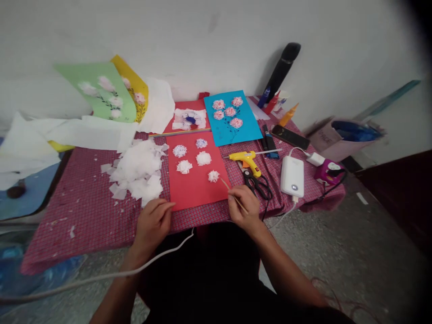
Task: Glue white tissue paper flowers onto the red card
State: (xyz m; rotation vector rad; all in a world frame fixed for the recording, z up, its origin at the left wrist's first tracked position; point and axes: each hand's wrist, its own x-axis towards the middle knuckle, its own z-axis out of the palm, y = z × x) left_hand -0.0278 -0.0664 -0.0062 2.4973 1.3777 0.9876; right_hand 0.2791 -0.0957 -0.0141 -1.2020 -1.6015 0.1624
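1. Little writing can be read. The cardboard box [324, 139] off the far right corner of the table carries printed capitals, too blurred for me to make out. The white power bank [292, 176] shows only a small round mark near its lower end.
2. The wooden stick [232, 194] is thin and straight. Its long axis runs diagonally across the near right corner of the red sheet [195, 189], from low right in my fingers to high left.
3. Its free tip points up and left and ends just beside the white paper flower [213, 176] nearest me. I cannot tell whether it touches the flower. Four more flowers lie further up the sheet.
4. My right hand [245, 209] is closed in a pinch round the lower part of the stick, with thumb and fingertips pressed together on it like a pen. The hand sits at the near edge of the checked cloth [84, 202].
5. My left hand [153, 222] holds nothing. Its fingers are loosely stretched, a little apart, and the tips reach the near left corner of the red sheet.
6. The scissors [258, 183] and the yellow glue gun [246, 159] lie just right of my right hand. A pile of white tissue [140, 168] lies left of the sheet.
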